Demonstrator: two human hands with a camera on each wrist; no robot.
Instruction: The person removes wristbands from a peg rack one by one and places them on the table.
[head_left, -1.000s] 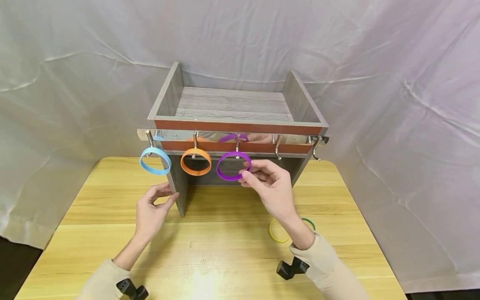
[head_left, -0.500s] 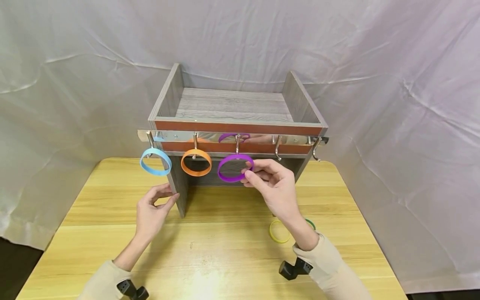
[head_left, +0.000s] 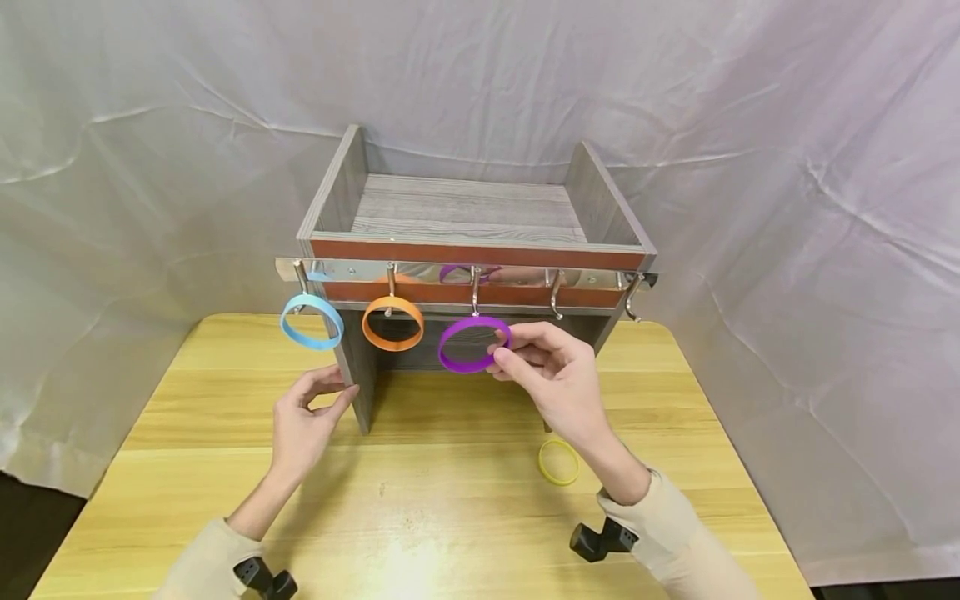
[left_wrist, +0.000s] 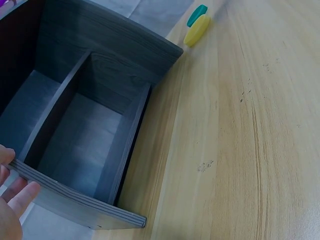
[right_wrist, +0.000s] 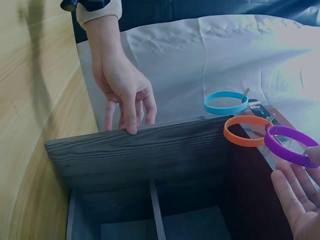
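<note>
My right hand (head_left: 558, 379) pinches a purple silicone wristband (head_left: 463, 368) by its right side, thumb in front. The band's upper edge is just at the tip of the middle metal hook (head_left: 476, 292); whether they touch I cannot tell. My left hand (head_left: 303, 425) grips the front edge of the left side panel (head_left: 351, 385) of a grey wooden shelf, between thumb and fingers. A light blue wristband (head_left: 306, 342) hangs on the leftmost hook, and an orange wristband (head_left: 390, 345) hangs on the second.
Two more hooks (head_left: 556, 296) on the right of the metal rail (head_left: 592, 275) carry no band. On the wooden table (head_left: 450, 517), a yellow wristband (left_wrist: 197, 31) and a green wristband (left_wrist: 197, 15) lie at the right; my forearm hides the green one in the head view.
My right hand has drawn the purple wristband slightly down and right, from overlapping the middle hook's tip to just beneath it. The left hand has stayed still.
</note>
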